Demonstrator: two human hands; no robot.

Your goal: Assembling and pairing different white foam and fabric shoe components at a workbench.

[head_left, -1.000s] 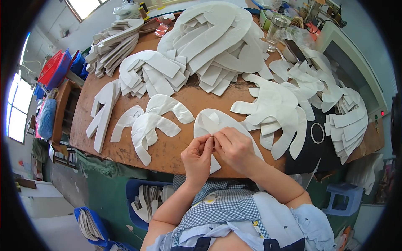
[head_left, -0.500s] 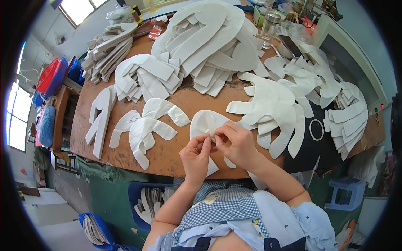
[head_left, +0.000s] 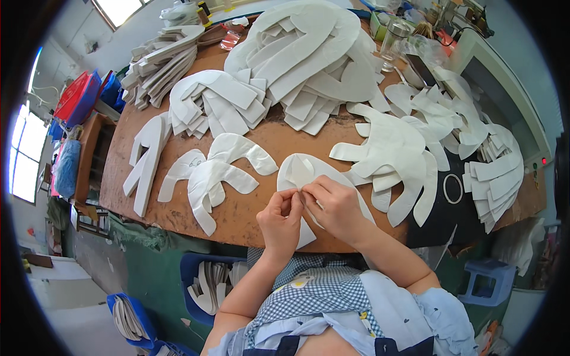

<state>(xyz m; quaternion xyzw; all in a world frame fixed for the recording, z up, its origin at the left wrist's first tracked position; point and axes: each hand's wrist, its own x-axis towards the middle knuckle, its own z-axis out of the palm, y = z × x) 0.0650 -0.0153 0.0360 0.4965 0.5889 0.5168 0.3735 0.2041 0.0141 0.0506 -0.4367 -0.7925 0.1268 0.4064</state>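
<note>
Close in front of me, my left hand point(head_left: 279, 222) and my right hand point(head_left: 335, 207) meet with thumbs and fingertips pinched together. Between them they hold the near end of a small, thin, pale piece point(head_left: 300, 170), which looks like cloth or soft sheet and fans out away from my fingers. Under my hands lies a white curved U-shaped pad point(head_left: 328, 170), its arms pointing toward me and partly covered by my hands. Exactly what is pinched at the fingertips is hidden.
Left of my hands lie loose white curved pads point(head_left: 222, 178). Large stacks of similar pads point(head_left: 309, 59) fill the far side of the brown table point(head_left: 261, 228). More white pieces point(head_left: 395, 142) spread to the right, near a black mat point(head_left: 430, 219) with a ring point(head_left: 453, 188).
The view has shifted slightly. My fingers stay pinched together, and more of the small pale piece now shows beyond my fingertips, spread wider.
</note>
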